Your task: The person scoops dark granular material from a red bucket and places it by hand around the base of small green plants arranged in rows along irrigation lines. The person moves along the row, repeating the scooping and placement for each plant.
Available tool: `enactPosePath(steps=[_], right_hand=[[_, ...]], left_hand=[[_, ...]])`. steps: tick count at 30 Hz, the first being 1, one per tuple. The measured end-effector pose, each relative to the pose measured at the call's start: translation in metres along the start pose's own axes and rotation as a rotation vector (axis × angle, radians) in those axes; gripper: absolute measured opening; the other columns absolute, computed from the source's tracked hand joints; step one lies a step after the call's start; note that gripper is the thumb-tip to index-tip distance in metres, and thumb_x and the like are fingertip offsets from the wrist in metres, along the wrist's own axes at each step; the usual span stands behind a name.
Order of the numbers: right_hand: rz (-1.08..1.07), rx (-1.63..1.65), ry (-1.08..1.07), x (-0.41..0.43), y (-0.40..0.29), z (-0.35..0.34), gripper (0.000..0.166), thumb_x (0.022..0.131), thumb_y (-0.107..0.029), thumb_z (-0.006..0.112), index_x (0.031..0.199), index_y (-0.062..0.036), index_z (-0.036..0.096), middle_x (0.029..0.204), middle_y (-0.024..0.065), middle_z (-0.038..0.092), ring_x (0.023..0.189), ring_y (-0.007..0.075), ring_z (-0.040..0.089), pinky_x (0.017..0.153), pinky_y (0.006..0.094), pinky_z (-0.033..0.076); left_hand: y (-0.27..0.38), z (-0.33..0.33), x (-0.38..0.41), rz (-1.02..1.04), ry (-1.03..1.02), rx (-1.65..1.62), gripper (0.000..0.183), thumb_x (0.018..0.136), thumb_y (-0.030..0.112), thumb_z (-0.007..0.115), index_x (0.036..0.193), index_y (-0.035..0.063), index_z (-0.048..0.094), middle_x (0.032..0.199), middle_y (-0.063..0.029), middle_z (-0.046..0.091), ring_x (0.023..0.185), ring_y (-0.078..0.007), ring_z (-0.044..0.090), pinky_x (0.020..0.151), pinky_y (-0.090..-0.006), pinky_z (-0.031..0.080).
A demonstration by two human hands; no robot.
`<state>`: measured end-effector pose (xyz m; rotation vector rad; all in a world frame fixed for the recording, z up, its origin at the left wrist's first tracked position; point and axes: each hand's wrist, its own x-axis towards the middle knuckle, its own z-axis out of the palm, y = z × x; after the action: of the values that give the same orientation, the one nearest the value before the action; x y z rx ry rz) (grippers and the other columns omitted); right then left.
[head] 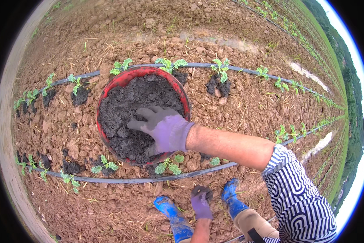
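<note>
My right hand (pixel 160 127), in a purple glove with a grey coated palm and fingers, reaches over a round red bucket (pixel 186 106). Dark, damp, soil-like material (pixel 130 94) fills much of the bucket. The spread fingers touch its surface, with the fingertips partly against or in it; no lump shows in the grasp. My left hand (pixel 201 202), gloved the same way, hangs low between my blue boots with its fingers bent. Its palm is hidden, and nothing can be seen held in it.
Black drip lines (pixel 121 180) run along both sides of the bed beside leafy seedlings (pixel 221 70). Dark clumps (pixel 80 95) lie near several plants. My muddy blue boots (pixel 174 218) stand on cloddy brown soil (pixel 115 209). Puddles (pixel 309 76) lie between rows at right.
</note>
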<state>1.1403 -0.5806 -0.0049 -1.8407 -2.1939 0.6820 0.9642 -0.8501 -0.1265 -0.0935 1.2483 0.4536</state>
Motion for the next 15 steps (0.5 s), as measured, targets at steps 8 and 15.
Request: enactPosePath(steps=[8,15], right_hand=[[0.206,-0.187,-0.231,0.023,-0.022,0.014,0.086,0.064,-0.023,0.077,0.138,-0.0377,0.035,0.147,0.0215,0.024,0.113,0.0427,0.051,0.088,0.0464,0.050],[0.291,0.092,-0.195,0.028,-0.015,0.032,0.064,0.065,-0.011,0.070,0.126,-0.0212,0.052,0.125,0.0205,0.043,0.104,0.0386,0.058,0.085,0.0415,0.052]], left_hand=[[-0.002,-0.019,0.005,-0.079,-0.075,-0.056,0.025,0.077,-0.002,0.051,0.101,0.0060,0.053,0.079,-0.0068,0.058,0.061,-0.0186,0.056,0.049,-0.0271,0.043],[0.017,0.010,-0.010,-0.037,-0.106,0.008,0.017,0.079,0.000,0.048,0.094,0.0058,0.056,0.077,-0.0082,0.058,0.061,-0.0196,0.056,0.051,-0.0282,0.046]])
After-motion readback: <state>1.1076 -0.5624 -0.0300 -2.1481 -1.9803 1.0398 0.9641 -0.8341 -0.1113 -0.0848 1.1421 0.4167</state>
